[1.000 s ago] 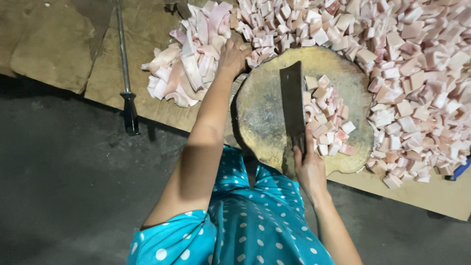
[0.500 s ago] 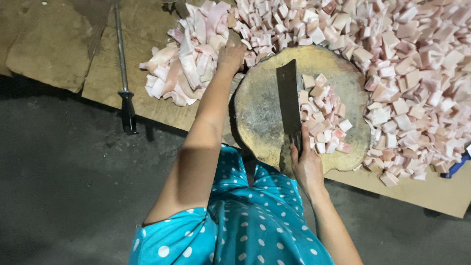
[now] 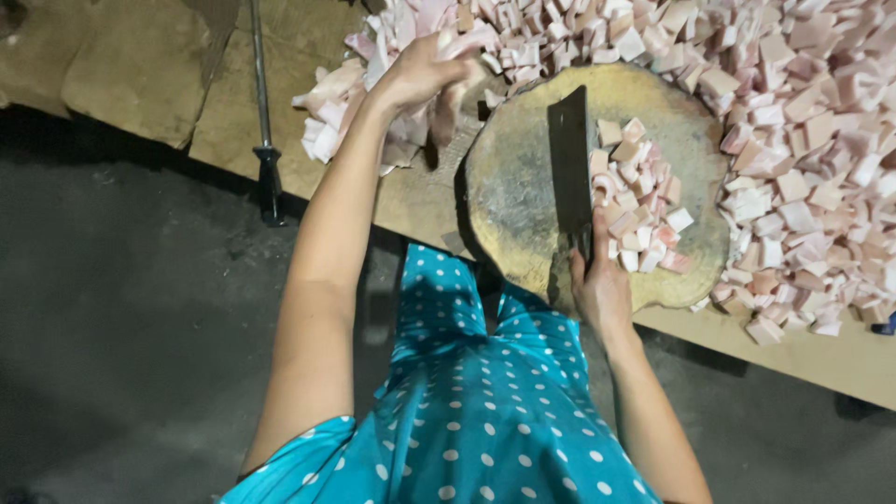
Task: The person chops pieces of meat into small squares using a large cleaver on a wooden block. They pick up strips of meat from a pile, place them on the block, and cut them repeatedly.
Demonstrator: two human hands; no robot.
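Wooden table (image 3: 821,359) runs from far left to near right, with bare board showing along its near edge; it carries everything else, so the work stays within arm's reach

Heap of cut meat cubes (image 3: 793,103), pale pink and white, fills the far and right part of the table and crowds the round block's far and right rim; no bowl, tray or other container shows, so the cut stock simply lies loose on the board

Round chopping block (image 3: 523,187), worn and yellowish, sits at the table's near edge right in front of the person. Its left half is bare, likely kept free as cutting room

Pile of uncut meat strips (image 3: 327,112) lies left of the block, longer pieces than the cubes, apart from the heap

Small batch of cubes (image 3: 644,205) rests on the block's right half, just right of the blade

Cleaver (image 3: 569,154) lies flat on the block, dark blade pointing far, handle toward the body. Right hand (image 3: 597,285) is wrapped tight around the handle at the block's near rim

Left hand (image 3: 420,75) reaches far over the strips, fingers curled closed on a strip (image 3: 446,103) at the pile's right side

Metal rod (image 3: 261,112) with dark grip lies far left, well apart from both hands
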